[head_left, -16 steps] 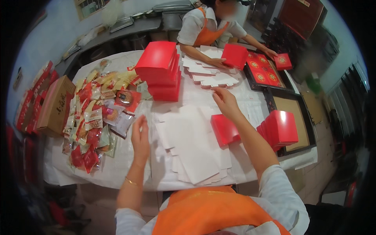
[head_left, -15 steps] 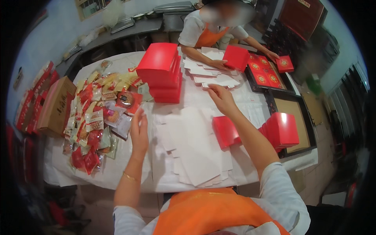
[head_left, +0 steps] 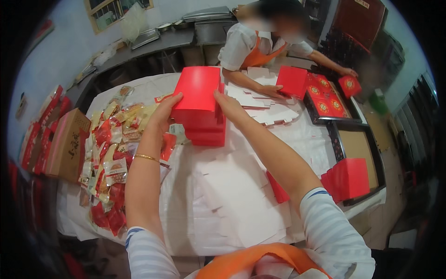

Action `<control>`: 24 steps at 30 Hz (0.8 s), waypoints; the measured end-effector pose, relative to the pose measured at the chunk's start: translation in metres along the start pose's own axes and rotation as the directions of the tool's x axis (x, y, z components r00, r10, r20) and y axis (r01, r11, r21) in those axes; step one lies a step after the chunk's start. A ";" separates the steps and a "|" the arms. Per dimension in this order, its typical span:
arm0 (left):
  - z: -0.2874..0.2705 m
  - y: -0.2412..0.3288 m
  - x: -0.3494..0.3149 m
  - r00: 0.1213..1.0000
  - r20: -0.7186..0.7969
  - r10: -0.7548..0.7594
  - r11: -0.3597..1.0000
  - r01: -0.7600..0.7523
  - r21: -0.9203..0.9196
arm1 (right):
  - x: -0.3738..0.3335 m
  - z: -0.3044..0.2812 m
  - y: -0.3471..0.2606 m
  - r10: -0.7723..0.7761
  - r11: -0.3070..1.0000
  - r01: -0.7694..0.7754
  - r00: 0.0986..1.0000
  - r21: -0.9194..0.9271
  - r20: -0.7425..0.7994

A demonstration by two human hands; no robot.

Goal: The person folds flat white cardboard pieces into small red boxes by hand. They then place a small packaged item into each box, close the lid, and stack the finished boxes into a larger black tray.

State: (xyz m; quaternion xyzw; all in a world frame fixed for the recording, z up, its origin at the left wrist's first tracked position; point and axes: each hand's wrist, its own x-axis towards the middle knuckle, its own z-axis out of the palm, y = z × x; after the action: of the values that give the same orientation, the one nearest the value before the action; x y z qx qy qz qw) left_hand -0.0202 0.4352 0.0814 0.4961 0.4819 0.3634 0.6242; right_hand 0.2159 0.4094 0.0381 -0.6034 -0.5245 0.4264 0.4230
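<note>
Both of my hands are on the top red box (head_left: 197,88) of a stack of red boxes (head_left: 208,136) in the middle of the table. My left hand (head_left: 163,110) presses its left side, thumb at the edge. My right hand (head_left: 228,105) grips the opposite side, its thumb near the front corner. Flat white carton blanks (head_left: 241,195) are piled between my forearms and the table's near edge. Beside my left forearm lies a heap of wrapped pastries (head_left: 114,167), partly hidden by that arm. Another red box (head_left: 277,188) shows behind my right forearm.
Across the table a person in an orange apron (head_left: 265,55) holds a red box (head_left: 291,81) and a smaller patterned box (head_left: 349,86). Black trays (head_left: 335,149) line the right side, near more red boxes (head_left: 355,179). A brown carton (head_left: 69,144) stands at left.
My hands have come together from apart onto the top red box. The view has shifted, so the table sits lower. The co-worker's patterned box stays near the filled tray.
</note>
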 end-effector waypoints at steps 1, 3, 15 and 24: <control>-0.001 -0.001 -0.001 1.000 0.015 0.013 0.999 -0.013 0.038 | -0.002 0.004 0.004 -0.051 0.997 0.051 0.999 0.056 0.008; 0.014 0.000 -0.018 0.992 -0.022 0.126 0.992 -0.126 -0.001 | -0.010 0.003 0.012 -0.159 0.975 0.159 0.987 0.156 -0.013; 0.060 -0.123 -0.190 0.952 0.120 0.283 0.560 -0.062 -0.826 | -0.202 0.014 0.014 -0.322 0.400 -0.079 0.921 0.913 0.221; 0.139 -0.207 -0.302 0.960 0.239 -0.143 0.676 0.271 -0.685 | -0.339 -0.010 0.120 -0.098 0.780 -0.163 0.922 0.604 0.375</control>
State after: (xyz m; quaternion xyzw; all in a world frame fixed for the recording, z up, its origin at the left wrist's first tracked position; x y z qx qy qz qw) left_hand 0.0268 0.0661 -0.0404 0.1866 0.3038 0.4052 0.8418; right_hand 0.2290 0.0604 -0.0501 -0.3420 -0.4157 0.6934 0.4791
